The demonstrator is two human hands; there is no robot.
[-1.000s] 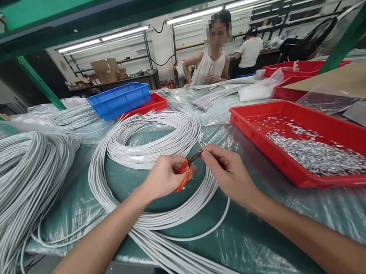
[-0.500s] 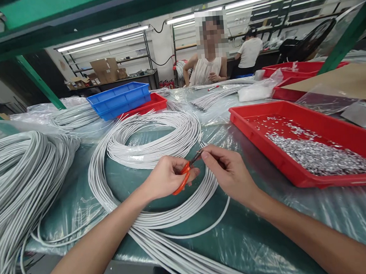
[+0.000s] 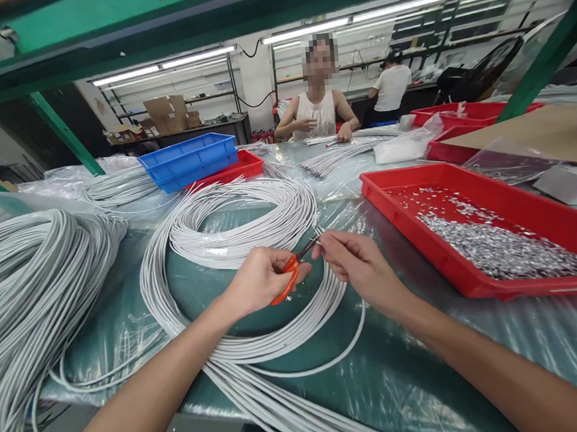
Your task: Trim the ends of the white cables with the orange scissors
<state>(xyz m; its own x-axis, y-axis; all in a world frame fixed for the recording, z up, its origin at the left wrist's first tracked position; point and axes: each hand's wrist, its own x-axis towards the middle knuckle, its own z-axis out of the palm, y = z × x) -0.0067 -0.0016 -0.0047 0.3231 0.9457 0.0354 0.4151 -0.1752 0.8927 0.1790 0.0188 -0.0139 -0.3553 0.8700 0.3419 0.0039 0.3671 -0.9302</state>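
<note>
White cables (image 3: 283, 403): nearest us, one bundle runs out of view towards our body and curves into a ring beneath our hands; its strand ends (image 3: 319, 231) rise by our right fingertips.
Left hand (image 3: 258, 278): our fingers are wrapped round the orange handles of the scissors (image 3: 293, 263), blades pointing rightward.
Right hand (image 3: 361, 261): thumb and forefinger pinch together at the strand ends; exactly which strand they grip, we cannot tell.
Blade risk: with the tips right at our fingertips, a slip or careless squeeze could nick skin or a neighbouring strand, since the ends crowd together.
White coil (image 3: 241, 243): just beyond our hands, close against the ring; tugging one strand could tangle both.
Red tray (image 3: 534, 286): to the right, holding loose metal bits (image 3: 500, 242); a bump from our forearm could spill some.
Blue tray (image 3: 189, 160): farther back, left, partly covering a smaller red tray (image 3: 250, 164).
Co-worker (image 3: 323, 117): across the tabletop (image 3: 401, 373), facing us.
</note>
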